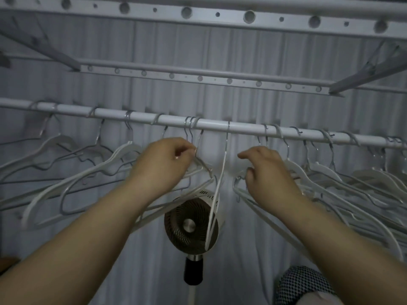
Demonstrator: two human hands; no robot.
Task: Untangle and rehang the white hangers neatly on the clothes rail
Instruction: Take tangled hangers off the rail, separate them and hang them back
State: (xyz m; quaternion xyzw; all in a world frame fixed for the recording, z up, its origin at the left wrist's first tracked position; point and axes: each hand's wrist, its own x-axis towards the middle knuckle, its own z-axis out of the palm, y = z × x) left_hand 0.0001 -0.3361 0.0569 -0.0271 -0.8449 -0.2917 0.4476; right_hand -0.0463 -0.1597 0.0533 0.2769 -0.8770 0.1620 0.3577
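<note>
A white clothes rail runs across the view, carrying several white hangers. Those on the left hang spaced apart. Those on the right are bunched and overlap. One hanger hangs edge-on at the middle, between my hands. My left hand pinches the metal neck of a hanger just below the rail. My right hand has its fingers curled over the shoulders of the right bunch, with the forefinger stretched toward the middle hanger.
A round fan on a black stand sits behind and below the middle hanger. A pale curtain covers the back. Perforated rack bars run above the rail. A checked object lies at the bottom right.
</note>
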